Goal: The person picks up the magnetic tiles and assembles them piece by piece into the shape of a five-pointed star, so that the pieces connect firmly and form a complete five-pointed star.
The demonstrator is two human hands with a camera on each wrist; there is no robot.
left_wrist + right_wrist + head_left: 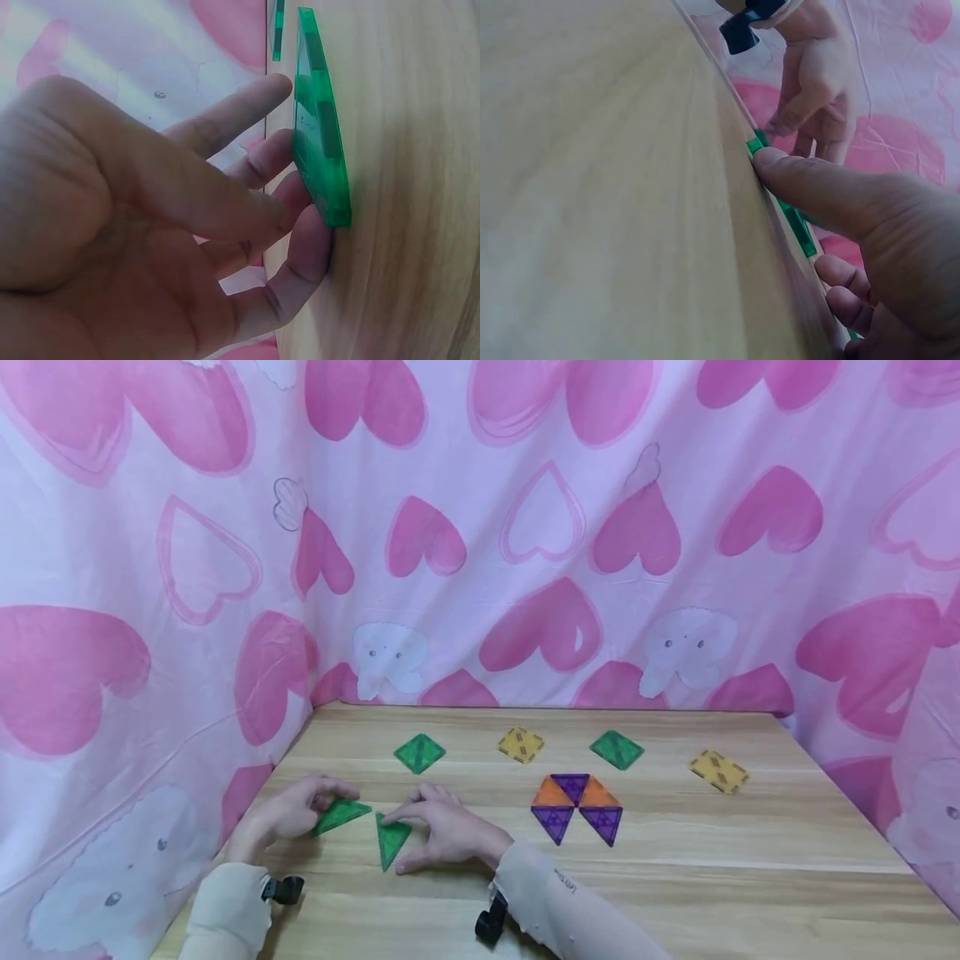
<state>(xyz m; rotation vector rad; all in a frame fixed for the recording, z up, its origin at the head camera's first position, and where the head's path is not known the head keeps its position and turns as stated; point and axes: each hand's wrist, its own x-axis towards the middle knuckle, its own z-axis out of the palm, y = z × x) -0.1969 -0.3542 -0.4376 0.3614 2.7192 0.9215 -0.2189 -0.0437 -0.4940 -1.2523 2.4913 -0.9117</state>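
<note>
Near the front left of the table, my left hand (295,807) is beside a green triangular tile (343,814). In the left wrist view, its loosely bent fingers (271,159) touch the long edge of that tile, which lies on the wood; the thumb stands in front of them. My right hand (453,831) reaches over a second green triangular tile (392,838), its index fingertip on the far corner. In the right wrist view, the thumb (810,180) passes in front of green tiles, so its contact is unclear. A small gap separates the two tiles.
To the right lies a partial fan of purple (553,822) and orange triangles (600,793). Along the back lie a green square (420,752), a yellow square (521,744), another green square (617,749) and another yellow square (718,771). A heart-patterned curtain (540,527) borders the table.
</note>
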